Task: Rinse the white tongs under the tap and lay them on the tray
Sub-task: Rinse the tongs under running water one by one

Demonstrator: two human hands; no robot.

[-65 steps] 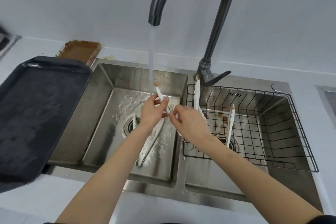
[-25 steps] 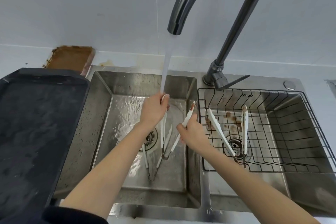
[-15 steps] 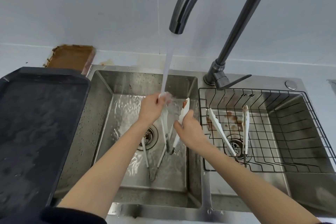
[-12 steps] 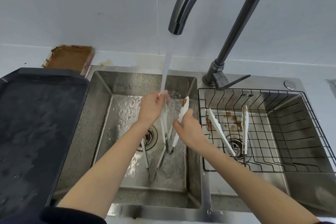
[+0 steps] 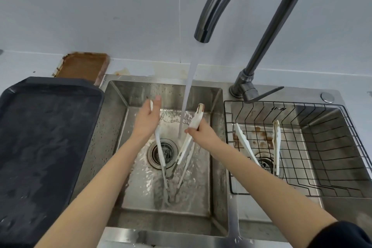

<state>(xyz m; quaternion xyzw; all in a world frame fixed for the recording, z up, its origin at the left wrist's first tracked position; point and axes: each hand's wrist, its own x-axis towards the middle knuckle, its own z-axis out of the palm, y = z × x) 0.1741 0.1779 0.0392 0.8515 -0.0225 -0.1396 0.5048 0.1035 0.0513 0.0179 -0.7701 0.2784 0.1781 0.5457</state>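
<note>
Head view. The white tongs (image 5: pixel 182 147) stand spread in a V over the left basin (image 5: pixel 216 147) of the steel double sink, tips up, hinge end low near the front of the basin floor, blurred by running water. The left hand (image 5: pixel 146 125) holds the left arm of the tongs, its grip clamped round the arm just below the tip, with one finger pointing straight up. The right hand (image 5: pixel 203 133) pinches the right arm below its brown-stained tip, grip clamped there too. Between the two tips falls the water stream (image 5: pixel 188 90) from the dark gooseneck tap (image 5: pixel 267 32), landing just behind the drain (image 5: pixel 163 153); the two tips are well apart, with the stream passing through the gap between them (it touches neither tip).

The dark tray (image 5: pixel 40 147) sits on the surface to the left, its right edge overhanging the basin's left rim, its flat floor wet. A rust-brown patch (image 5: pixel 82 66) lies on the surface behind the tray's far corner.

In the right basin a black wire basket (image 5: pixel 322 147) fills the basin, its rim level with the sink's. A second pair of tongs (image 5: pixel 259 147), white and stained, rests in it, arms spread, tips leaning toward the back wall. The divider between the basins runs just right of the right wrist.
</note>
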